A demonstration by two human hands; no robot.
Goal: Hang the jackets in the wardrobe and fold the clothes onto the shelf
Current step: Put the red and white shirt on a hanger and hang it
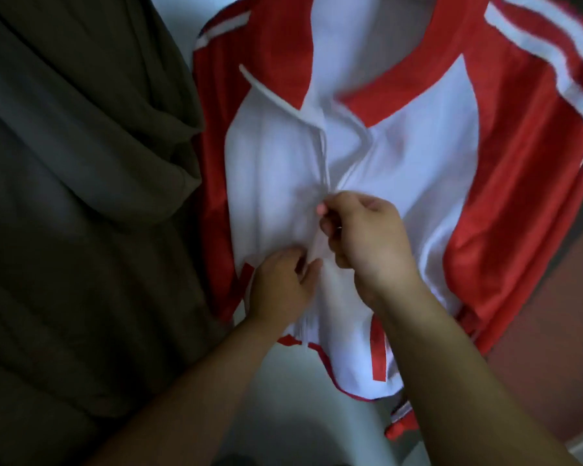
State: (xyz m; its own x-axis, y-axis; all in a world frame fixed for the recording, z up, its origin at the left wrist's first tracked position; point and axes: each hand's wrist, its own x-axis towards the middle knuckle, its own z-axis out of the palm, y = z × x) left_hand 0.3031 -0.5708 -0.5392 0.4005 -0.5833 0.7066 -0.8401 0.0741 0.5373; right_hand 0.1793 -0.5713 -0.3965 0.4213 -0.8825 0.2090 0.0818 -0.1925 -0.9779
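Right now I have a red and white jacket (384, 163) hanging in front of me, filling the centre and right of the frame, with a dark olive garment (81, 196) hanging just beside it on the left. I judge the hanging part of the job to be well on for this piece: it already appears to hang, though the hanger and rail are out of view above the top edge, so I cannot confirm that. The front is closed only in the lower part; above my hands it gapes open towards the collar.

My right hand (367, 233) is at the front seam in the middle of the frame, its fingers (327, 227) clenched on something small there, probably the zip pull, though blur hides it. My left hand (280, 287) sits lower and to the left, thumb and fingers pinching the white fabric beside the seam to keep it taut. Folding clothes onto the shelf looks to be ahead; no shelf or folded stack shows here.

Room is tight on the left, where the olive garment touches the red sleeve. Below the hem, at the bottom centre, a pale surface shows open space.
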